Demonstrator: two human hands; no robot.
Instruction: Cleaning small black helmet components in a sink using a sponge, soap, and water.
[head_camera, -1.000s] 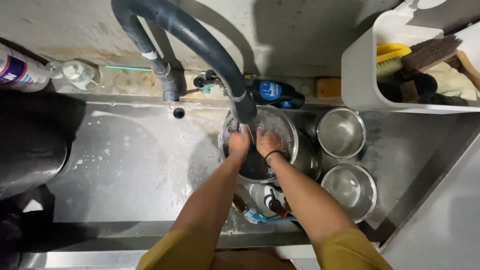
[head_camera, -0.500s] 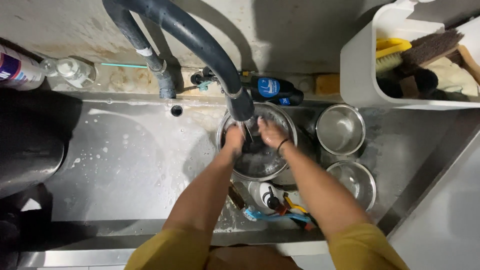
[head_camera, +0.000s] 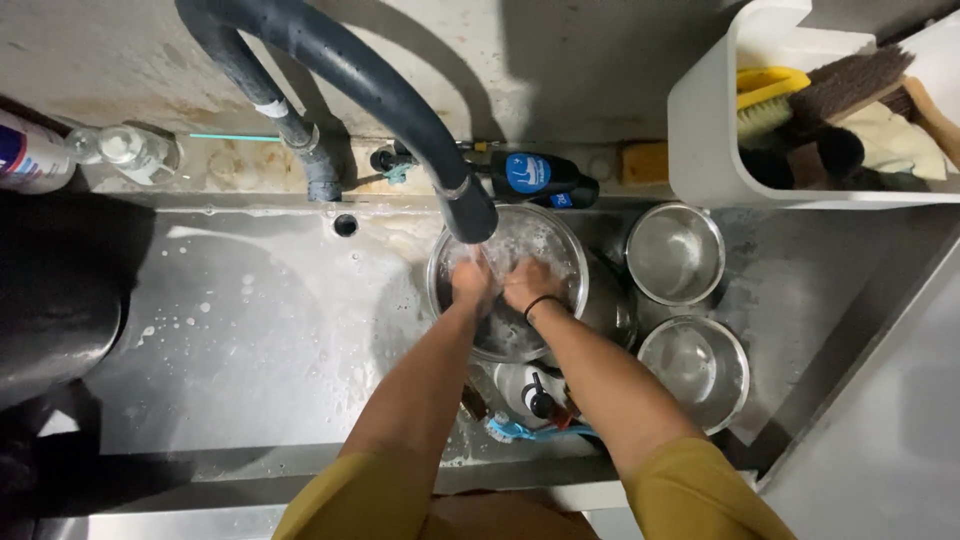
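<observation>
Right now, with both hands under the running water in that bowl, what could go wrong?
Water pours from the hose onto the left hand and right hand in the metal bowl, so it may splash over the rim. The bowl seems to rest on other dishes and could tip. Two metal pots sit close beside it and might get knocked.

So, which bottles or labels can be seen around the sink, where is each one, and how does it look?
Dark bottle: lying on the ledge behind the bowl, black with a round blue label.
Clear bottle: lying on the ledge at far left, transparent.
White container: left edge, white with blue and red label.
Pump bottle: between the forearms, white with black pump.
</observation>
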